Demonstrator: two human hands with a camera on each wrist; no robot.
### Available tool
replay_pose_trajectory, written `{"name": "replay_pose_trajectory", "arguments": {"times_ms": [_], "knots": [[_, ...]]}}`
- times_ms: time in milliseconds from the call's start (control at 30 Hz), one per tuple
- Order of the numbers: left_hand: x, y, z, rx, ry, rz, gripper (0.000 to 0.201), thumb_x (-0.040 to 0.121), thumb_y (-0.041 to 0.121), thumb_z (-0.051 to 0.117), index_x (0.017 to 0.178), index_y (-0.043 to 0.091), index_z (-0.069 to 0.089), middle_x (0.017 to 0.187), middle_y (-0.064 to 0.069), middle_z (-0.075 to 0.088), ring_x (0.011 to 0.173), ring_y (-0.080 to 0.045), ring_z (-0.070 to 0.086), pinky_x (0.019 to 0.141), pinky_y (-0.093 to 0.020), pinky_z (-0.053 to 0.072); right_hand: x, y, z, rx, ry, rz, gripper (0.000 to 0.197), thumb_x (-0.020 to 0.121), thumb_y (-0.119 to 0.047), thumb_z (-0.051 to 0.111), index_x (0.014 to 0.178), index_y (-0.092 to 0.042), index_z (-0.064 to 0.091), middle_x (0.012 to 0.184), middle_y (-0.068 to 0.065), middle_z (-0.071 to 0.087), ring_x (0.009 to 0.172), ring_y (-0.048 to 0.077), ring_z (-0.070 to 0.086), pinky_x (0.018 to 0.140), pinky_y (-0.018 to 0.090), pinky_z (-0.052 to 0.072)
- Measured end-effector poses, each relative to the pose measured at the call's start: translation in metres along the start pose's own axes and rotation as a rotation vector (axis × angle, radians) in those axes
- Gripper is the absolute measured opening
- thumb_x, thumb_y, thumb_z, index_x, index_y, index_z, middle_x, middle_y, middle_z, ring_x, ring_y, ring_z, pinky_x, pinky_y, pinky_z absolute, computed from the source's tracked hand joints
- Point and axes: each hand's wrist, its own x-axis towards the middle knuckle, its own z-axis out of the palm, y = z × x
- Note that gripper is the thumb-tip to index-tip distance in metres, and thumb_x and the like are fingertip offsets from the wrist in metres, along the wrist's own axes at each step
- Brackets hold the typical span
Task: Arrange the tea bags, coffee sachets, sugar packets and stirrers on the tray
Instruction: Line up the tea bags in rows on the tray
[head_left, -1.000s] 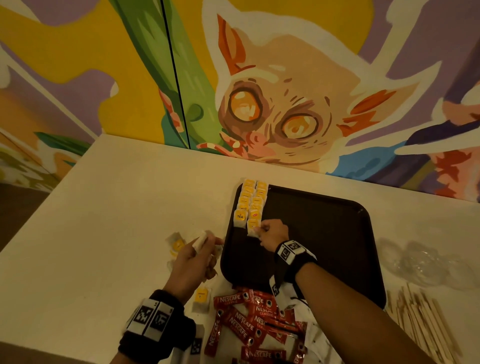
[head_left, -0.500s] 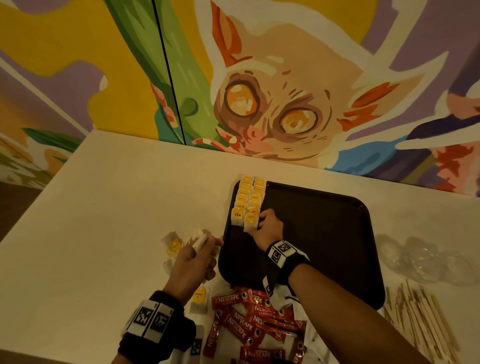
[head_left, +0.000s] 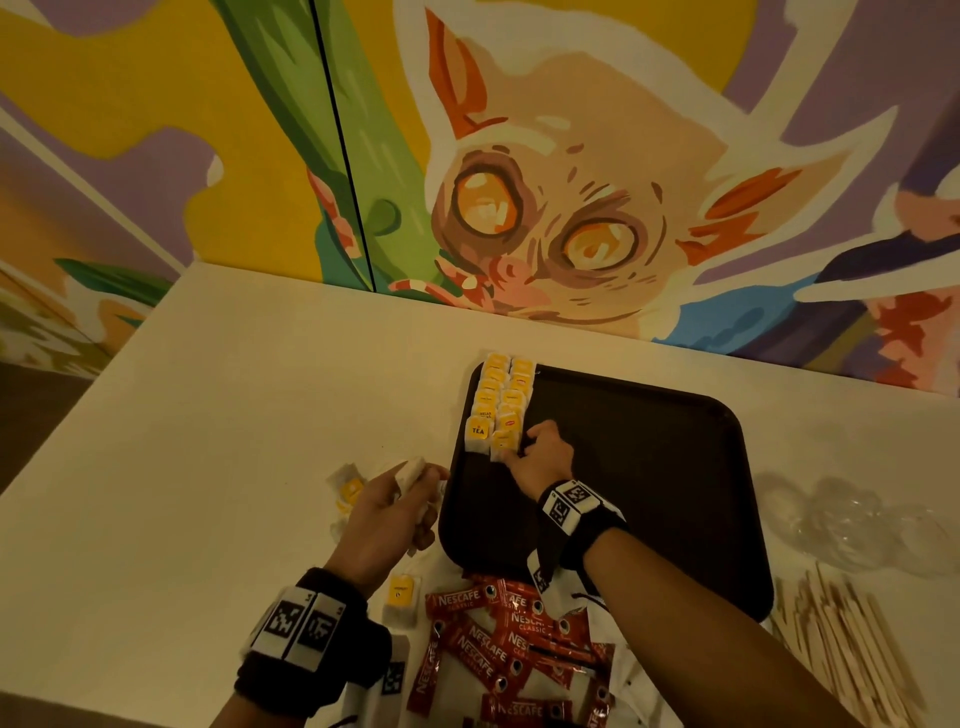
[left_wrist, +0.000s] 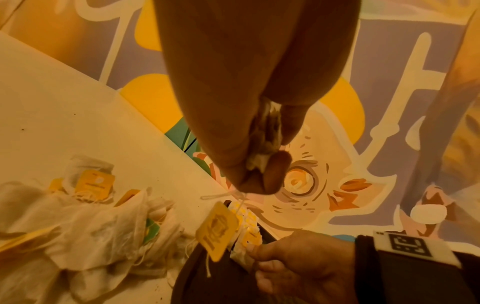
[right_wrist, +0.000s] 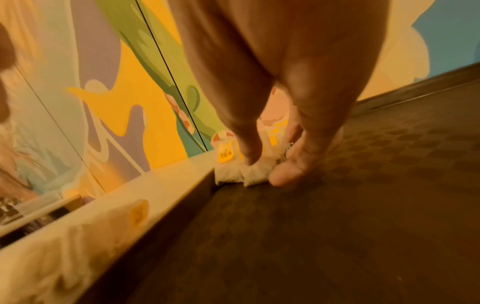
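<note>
A dark tray (head_left: 649, 499) lies on the white table. Two rows of yellow-tagged tea bags (head_left: 500, 400) run along its far left edge. My right hand (head_left: 524, 449) is on the tray and pinches the nearest tea bag (right_wrist: 257, 173) of the right-hand row between thumb and fingers, the bag resting on the tray floor. My left hand (head_left: 400, 499) hovers just left of the tray, gripping a bunched tea bag (left_wrist: 265, 142) whose yellow tag (left_wrist: 218, 228) dangles on its string. Red coffee sachets (head_left: 493, 649) lie piled near me. Wooden stirrers (head_left: 841, 639) lie at the right.
Loose tea bags (head_left: 349, 488) lie on the table left of the tray, one more (head_left: 401, 597) by the sachets. Crumpled clear plastic (head_left: 857, 519) sits right of the tray. A painted wall stands behind the table's far edge.
My right hand has slid slightly away from me, bringing its tea bag up against the near end of the right-hand row. The left hand has stayed where it was with its bag.
</note>
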Motion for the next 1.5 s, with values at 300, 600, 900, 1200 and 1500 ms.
{"name": "replay_pose_trajectory", "arguments": {"times_ms": [300,600,900,1200,1500], "knots": [[0.001,0.006,0.008,0.124,-0.106,0.016,0.018,0.098,0.013,0.053,0.098,0.0,0.064,0.07,-0.014,0.047,0.052,-0.018,0.042,0.045,-0.025,0.036,-0.071,-0.034,-0.04,0.308,-0.239,-0.431,0.016,0.092,-0.031,0.067,0.106,-0.026,0.065,0.104,-0.009,0.066,0.092,0.007,0.063,0.079,0.021,0.052],[-0.005,0.013,0.002,0.379,-0.315,0.106,0.012,0.092,0.007,0.06,0.082,0.007,0.066,0.06,-0.011,0.053,0.046,-0.021,0.046,0.044,-0.028,0.04,-0.101,-0.039,-0.056,0.175,-0.438,-0.659,0.022,0.088,-0.024,0.072,0.109,-0.023,0.071,0.107,-0.008,0.063,0.09,0.006,0.057,0.08,0.021,0.051],[-0.015,0.022,0.0,0.225,-0.191,-0.009,0.014,0.091,0.019,0.064,0.091,0.006,0.068,0.068,-0.006,0.051,0.055,-0.015,0.044,0.048,-0.025,0.036,-0.109,-0.024,-0.065,0.645,-0.287,-0.533,0.013,0.085,-0.003,0.072,0.096,-0.004,0.066,0.094,0.011,0.072,0.086,0.025,0.073,0.08,0.037,0.06],[-0.021,0.038,0.017,-0.048,-0.185,-0.005,0.032,0.091,0.028,0.058,0.082,-0.002,0.063,0.061,0.0,0.047,0.047,-0.011,0.034,0.049,-0.024,0.02,-0.118,-0.02,-0.058,0.594,-0.02,-0.832,0.024,0.072,0.009,0.079,0.079,-0.013,0.072,0.095,-0.001,0.061,0.091,0.018,0.066,0.085,0.033,0.058],[-0.019,0.04,0.019,0.201,-0.063,0.297,0.01,0.088,0.014,0.066,0.089,0.01,0.076,0.058,0.006,0.061,0.047,-0.007,0.046,0.045,-0.02,0.037,-0.128,-0.017,-0.055,0.464,-0.1,-0.875,0.016,0.079,-0.018,0.074,0.093,-0.013,0.068,0.105,-0.002,0.056,0.099,0.021,0.062,0.087,0.04,0.056]]}}
